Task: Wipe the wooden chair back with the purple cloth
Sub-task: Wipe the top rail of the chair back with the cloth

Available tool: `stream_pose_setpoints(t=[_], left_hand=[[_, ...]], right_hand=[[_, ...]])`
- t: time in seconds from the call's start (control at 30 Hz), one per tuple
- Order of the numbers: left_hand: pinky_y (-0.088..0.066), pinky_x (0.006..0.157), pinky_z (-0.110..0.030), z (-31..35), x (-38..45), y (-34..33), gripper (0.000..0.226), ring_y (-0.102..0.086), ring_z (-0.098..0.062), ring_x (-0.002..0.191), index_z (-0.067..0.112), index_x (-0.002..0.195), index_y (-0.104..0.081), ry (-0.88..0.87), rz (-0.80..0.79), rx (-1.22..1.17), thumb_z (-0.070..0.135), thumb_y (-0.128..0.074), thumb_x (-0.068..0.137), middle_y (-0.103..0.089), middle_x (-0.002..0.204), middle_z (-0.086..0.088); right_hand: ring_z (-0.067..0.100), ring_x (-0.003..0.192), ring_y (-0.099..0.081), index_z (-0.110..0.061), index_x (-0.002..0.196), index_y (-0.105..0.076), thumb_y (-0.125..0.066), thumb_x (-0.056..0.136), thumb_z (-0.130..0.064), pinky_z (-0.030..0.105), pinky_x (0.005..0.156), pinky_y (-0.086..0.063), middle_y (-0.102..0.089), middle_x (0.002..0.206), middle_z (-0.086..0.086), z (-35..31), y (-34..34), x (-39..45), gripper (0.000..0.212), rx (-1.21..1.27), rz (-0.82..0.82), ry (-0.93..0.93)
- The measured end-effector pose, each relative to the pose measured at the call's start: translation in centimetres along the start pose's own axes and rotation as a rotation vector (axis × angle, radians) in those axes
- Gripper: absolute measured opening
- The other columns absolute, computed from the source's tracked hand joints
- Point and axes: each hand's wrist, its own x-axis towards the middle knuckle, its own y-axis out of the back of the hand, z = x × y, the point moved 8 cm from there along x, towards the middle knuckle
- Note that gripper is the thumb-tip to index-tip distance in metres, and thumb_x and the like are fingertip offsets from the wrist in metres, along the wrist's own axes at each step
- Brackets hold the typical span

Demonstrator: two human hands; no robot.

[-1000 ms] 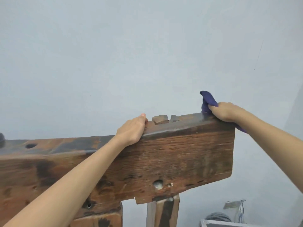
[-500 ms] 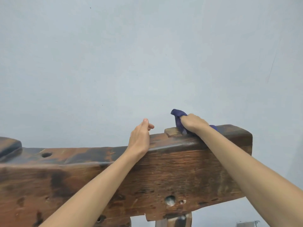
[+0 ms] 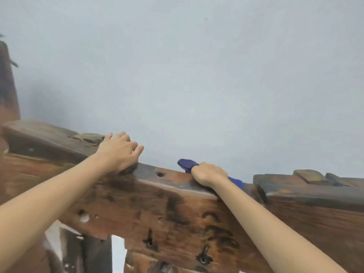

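While I lean in, pale grey wall (image 3: 197, 75) fills the whole far side, blank. Next biggest: wooden chair back (image 3: 157, 209), a thick dark-stained beam running left to right across the lower half, sloping down toward the right, rough grain, black blotches, several holes in its near face and one round hole (image 3: 160, 174) on the top edge. Right section of the beam has a raised wooden peg (image 3: 310, 176) on top. Another flat peg (image 3: 88, 137) sits on top at the left, just past my left fingers. Dark post (image 3: 7, 85) rises at the far left edge, blurred.

Both my forearms reach in from the near side. My left hand (image 3: 118, 152) lies palm down on the beam's top edge, fingers loosely spread and draped over the far side, gripping only the wood, nothing else in it. My right hand (image 3: 208, 173) is curled tight around the purple cloth (image 3: 186, 164), pressing it onto the top edge right of the round hole. Cloth bunch pokes out past my knuckles on the left, and a small tail (image 3: 235, 181) shows right of my wrist, lying on the wood.
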Motion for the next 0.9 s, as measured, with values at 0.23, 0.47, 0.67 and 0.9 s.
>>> stream_pose_setpoints(t=[0.23, 0.47, 0.67, 0.9], left_hand=[[-0.03, 0.114, -0.049, -15.8, -2.6, 0.0, 0.063, -0.045, -0.029, 0.135, 0.015, 0.14, -0.045, 0.203, 0.227, 0.015, 0.049, -0.012, 0.098, -0.052, 0.142, -0.013], [-0.033, 0.111, -0.046, -17.6, -3.7, -1.3, 0.036, -0.056, -0.027, 0.1, 0.012, 0.102, -0.061, 0.12, 0.759, -0.283, 0.029, -0.029, 0.098, -0.062, 0.102, -0.003], [-0.031, 0.112, -0.041, -18.0, -3.5, -2.4, 0.028, -0.049, -0.022, 0.092, 0.018, 0.091, -0.052, 0.03, 0.855, -0.353, 0.032, -0.029, 0.098, -0.053, 0.095, 0.003], [-0.031, 0.112, -0.042, -18.4, -3.3, -2.8, 0.021, -0.048, -0.026, 0.092, 0.015, 0.09, -0.049, -0.017, 0.903, -0.394, 0.029, -0.035, 0.096, -0.051, 0.094, -0.002]], right_hand=[[0.033, 0.111, -0.061, -0.031, 0.084, -0.06, -0.023, 0.086, -0.069, 0.051, 0.106, -0.039, -0.069, 0.103, -0.006, -16.4, -5.2, 1.7, 0.053, 0.547, -0.098, 0.116], [0.006, 0.077, -0.063, -0.02, 0.085, -0.06, -0.053, 0.09, -0.054, 0.013, 0.08, -0.04, -0.064, 0.071, -0.002, -29.2, -7.8, 7.9, 0.034, 1.202, -0.373, 0.155], [0.014, 0.128, -0.034, -0.011, 0.138, -0.046, -0.051, 0.094, -0.04, 0.048, 0.126, -0.018, -0.052, 0.121, -0.001, -39.2, -7.7, 9.1, 0.053, 0.719, -0.396, 0.329], [0.029, 0.136, -0.052, -0.01, 0.142, -0.052, -0.038, 0.108, -0.014, 0.026, 0.101, -0.044, -0.047, 0.154, 0.017, -51.0, -9.5, 7.4, 0.037, 0.699, -0.505, 0.551]])
